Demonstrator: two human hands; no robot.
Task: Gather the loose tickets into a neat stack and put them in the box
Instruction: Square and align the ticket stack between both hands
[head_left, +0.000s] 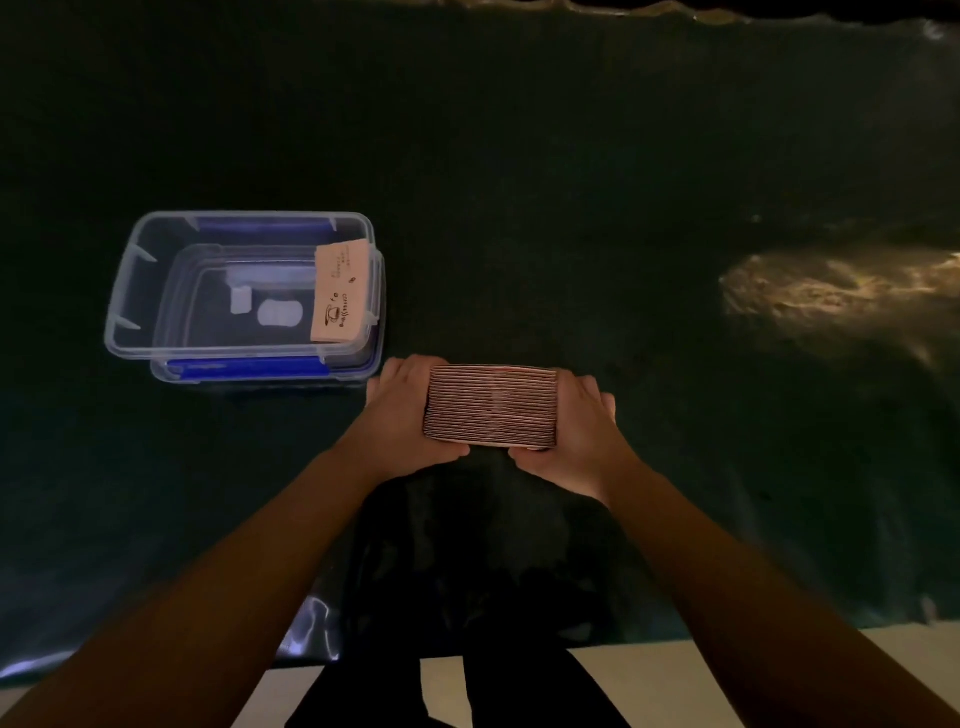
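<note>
Stack (491, 406) of tickets is clamped edge-up between both hands: left hand (402, 413) on one short end, right hand (584, 423) on the other, thumbs beneath. Card stock appears light and stiff, but individual sheets will likely slip; maintain end pressure. Beyond and left of the grip, the open box (156, 340) already holds one ticket (340, 291) against its wall.

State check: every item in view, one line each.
ticket stack: squared up, pressed between both hands
left hand: shut on stack's left end
right hand: shut on stack's right end
box: open, lid off
ticket in box: leaning on the right wall
</note>
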